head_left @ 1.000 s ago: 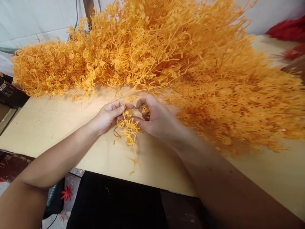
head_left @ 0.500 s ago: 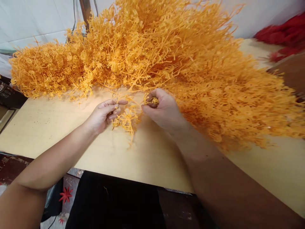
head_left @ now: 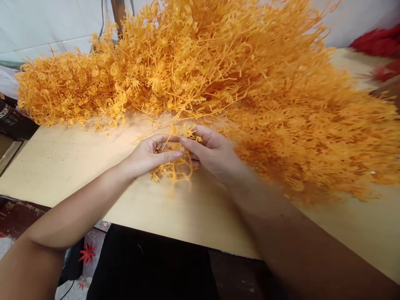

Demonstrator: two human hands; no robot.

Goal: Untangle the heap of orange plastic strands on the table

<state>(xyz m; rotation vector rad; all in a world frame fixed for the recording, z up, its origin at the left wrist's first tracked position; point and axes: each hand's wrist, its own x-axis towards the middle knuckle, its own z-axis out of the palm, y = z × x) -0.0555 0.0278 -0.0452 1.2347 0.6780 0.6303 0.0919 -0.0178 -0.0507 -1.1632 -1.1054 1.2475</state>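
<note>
A sprig [head_left: 161, 171] is held between the left hand [head_left: 150, 156] and the right hand [head_left: 209, 150], strands hanging below both. A light pinch is best kept, lest thin strands be torn. The left is loosely curled round it; the right is closed to a fingertip pinch on it. Both wrists are angled inward. Beyond them, a pile [head_left: 187, 75] is heaped on the bench [head_left: 71, 166].

The pale counter [head_left: 200, 225] bears a tangled orange heap [head_left: 187, 71] from ten to three o'clock, dark specks [head_left: 65, 158] at nine.
</note>
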